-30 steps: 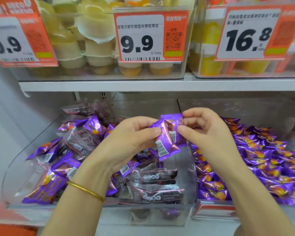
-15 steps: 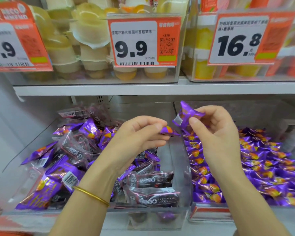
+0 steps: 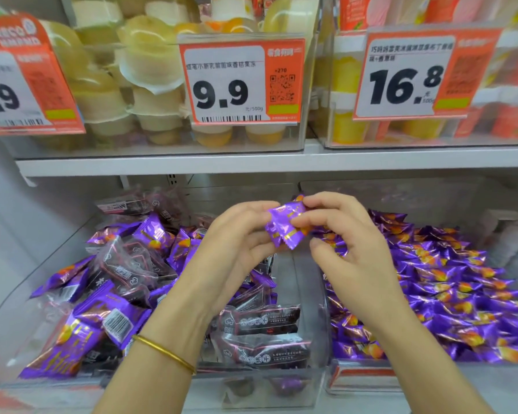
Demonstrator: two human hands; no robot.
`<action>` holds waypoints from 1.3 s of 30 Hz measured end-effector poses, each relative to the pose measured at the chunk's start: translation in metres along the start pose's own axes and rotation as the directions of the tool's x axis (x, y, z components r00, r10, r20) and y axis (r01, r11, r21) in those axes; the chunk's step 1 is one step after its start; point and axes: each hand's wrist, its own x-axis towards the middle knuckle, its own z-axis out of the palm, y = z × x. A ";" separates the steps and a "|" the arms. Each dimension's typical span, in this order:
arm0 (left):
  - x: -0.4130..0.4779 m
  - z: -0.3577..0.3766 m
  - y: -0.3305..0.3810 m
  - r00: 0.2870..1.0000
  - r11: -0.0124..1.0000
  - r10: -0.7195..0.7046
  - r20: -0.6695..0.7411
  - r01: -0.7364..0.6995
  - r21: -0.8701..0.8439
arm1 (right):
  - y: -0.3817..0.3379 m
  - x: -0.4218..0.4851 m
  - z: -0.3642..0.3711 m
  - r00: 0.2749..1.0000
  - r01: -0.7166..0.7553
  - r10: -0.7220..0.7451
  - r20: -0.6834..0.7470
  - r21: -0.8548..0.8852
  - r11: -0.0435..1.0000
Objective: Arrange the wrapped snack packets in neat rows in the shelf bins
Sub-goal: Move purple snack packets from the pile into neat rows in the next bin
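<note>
Between my two hands, above the wall dividing two clear shelf bins, is a purple snack packet (image 3: pixel 286 227). My left hand (image 3: pixel 234 249), with a gold bangle on its wrist, grips the packet's left side. My right hand (image 3: pixel 346 249) pinches its right side with thumb and forefinger. The left bin (image 3: pixel 299 380) holds a loose jumble of purple packets (image 3: pixel 102 318) and dark maroon packets (image 3: pixel 260 324). The right bin (image 3: pixel 362 380) is filled with many purple packets (image 3: pixel 449 294).
A white shelf board (image 3: pixel 251 162) runs just above the bins. On it stand clear boxes of jelly cups (image 3: pixel 150 94) with orange price tags reading 9.9 (image 3: pixel 240 82) and 16.8 (image 3: pixel 413 76). A grey side wall closes the left.
Half a second ago each hand held its own purple packet, apart. Now the hands have come together on the packet above the divider, and the view has moved closer.
</note>
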 end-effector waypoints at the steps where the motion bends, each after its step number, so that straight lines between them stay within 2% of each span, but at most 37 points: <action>1: -0.001 0.000 0.001 1.000 1.000 0.000 0.008 0.000 -0.013 | -0.001 0.000 -0.002 1.000 0.008 -0.008 0.008 -0.004 1.000; 4: -0.001 0.004 -0.004 0.993 0.947 0.111 -0.042 -0.093 0.307 | -0.001 0.000 -0.006 1.000 0.016 -0.016 0.016 0.006 1.000; 5: -0.001 0.007 -0.005 0.990 0.924 0.137 -0.045 -0.111 0.365 | 0.000 0.000 -0.007 1.000 0.000 0.000 0.003 0.049 0.999; 9: 0.003 0.018 -0.006 0.981 0.920 0.192 0.043 -0.195 0.339 | 0.002 0.002 -0.022 0.980 -0.147 0.181 -0.078 0.325 0.934; 12: 0.007 0.029 -0.008 0.954 0.889 0.231 0.192 -0.287 0.356 | 0.009 0.002 -0.042 0.948 -0.312 0.311 0.066 0.381 0.870; 14: 0.011 0.038 -0.010 0.931 0.860 0.255 0.261 -0.342 0.380 | 0.015 0.001 -0.056 0.931 -0.364 0.317 0.180 0.463 0.808; 16: 0.014 0.048 -0.015 0.915 0.825 0.281 0.291 -0.385 0.413 | 0.019 0.001 -0.070 0.925 -0.380 0.322 0.203 0.466 0.799; 20: 0.024 0.068 -0.025 0.900 0.690 0.343 0.270 -0.436 0.577 | 0.026 0.003 -0.096 0.907 -0.419 0.397 0.143 0.406 0.812; 22: 0.033 0.073 -0.029 0.902 0.646 0.363 0.236 -0.426 0.634 | 0.039 0.005 -0.118 0.892 -0.436 0.449 0.052 0.363 0.824; 25: 0.046 0.076 -0.037 0.902 0.551 0.368 0.227 -0.408 0.728 | 0.073 0.013 -0.159 0.844 -0.500 0.526 -0.106 0.201 0.843; 30: 0.053 0.078 -0.043 0.928 0.619 0.301 0.219 -0.364 0.696 | 0.145 0.033 -0.185 0.779 -0.626 0.609 -0.152 -0.136 0.768; 35: 0.051 0.076 -0.044 0.941 0.686 0.293 0.172 -0.332 0.648 | 0.182 0.044 -0.180 0.829 -0.545 0.549 -0.107 -0.372 0.751; 37: 0.051 0.076 -0.045 0.944 0.700 0.290 0.157 -0.321 0.638 | 0.192 0.043 -0.179 0.843 -0.518 0.530 -0.092 -0.402 0.755; 39: 0.052 0.075 -0.045 0.945 0.704 0.289 0.152 -0.317 0.636 | 0.200 0.039 -0.177 0.827 -0.538 0.559 -0.068 -0.388 0.748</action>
